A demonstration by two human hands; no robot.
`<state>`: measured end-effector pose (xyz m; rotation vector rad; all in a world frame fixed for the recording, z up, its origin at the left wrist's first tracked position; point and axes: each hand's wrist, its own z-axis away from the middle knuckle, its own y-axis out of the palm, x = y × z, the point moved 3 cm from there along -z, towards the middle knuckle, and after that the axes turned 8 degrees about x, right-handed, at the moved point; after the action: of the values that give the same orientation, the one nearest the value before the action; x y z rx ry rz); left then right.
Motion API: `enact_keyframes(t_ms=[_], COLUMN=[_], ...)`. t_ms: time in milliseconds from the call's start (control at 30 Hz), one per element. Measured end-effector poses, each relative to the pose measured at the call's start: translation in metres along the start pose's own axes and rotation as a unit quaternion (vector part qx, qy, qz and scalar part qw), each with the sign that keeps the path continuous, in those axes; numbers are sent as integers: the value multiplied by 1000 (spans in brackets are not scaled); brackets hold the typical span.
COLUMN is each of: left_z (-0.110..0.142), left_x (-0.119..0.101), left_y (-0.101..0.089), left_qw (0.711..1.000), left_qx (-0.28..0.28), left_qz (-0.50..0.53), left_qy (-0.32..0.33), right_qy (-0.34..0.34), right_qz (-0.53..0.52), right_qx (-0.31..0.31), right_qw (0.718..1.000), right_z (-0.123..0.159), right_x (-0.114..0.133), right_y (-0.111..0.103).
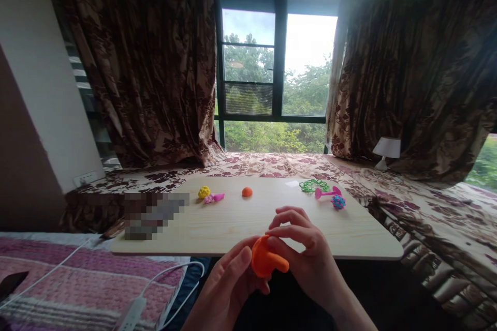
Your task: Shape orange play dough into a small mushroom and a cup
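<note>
Left hand [233, 274] and right hand [306, 248] both grasp orange modelling clay [266, 258] | orange lump [247, 192] lies on table [229, 227]

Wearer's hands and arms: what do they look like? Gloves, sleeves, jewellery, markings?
Left hand and right hand: human, five-fingered, no gloves. No rings, watch, bracelet or markings visible. No sleeve on the right forearm as far as the picture's bottom edge; none in view on the left either. No cables or gear attached to either. Upper arms out of frame, so any sleeves there can't be told.
</note>
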<state>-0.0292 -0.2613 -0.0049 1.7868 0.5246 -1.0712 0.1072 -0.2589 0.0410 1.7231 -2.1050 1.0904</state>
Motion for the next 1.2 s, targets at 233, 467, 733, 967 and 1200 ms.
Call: enact_keyframes(t_ms=[233, 467, 733, 967, 1200], left_z=[1, 2, 2, 4, 1], left_x=[-1, -1, -3, -8, -7], left_y=[2, 6, 8, 10, 6], left_qw=[1000, 999, 995, 984, 977], left_qx=[-14, 1, 11, 0, 6], left_qz=[-20, -47, -94, -177, -209], left_qy=[-3, 5, 12, 25, 29], right_qy=[2, -11, -3, 4, -2], right_qz=[-6, -22, -28, -25, -19], right_qx=[45, 39, 39, 65, 42], right_qw=[999, 999, 999, 998, 999], right_z=[0, -1, -1, -1, -2], right_x=[3, 6, 4, 4, 5], right_y=[-7, 0, -2, -6, -5])
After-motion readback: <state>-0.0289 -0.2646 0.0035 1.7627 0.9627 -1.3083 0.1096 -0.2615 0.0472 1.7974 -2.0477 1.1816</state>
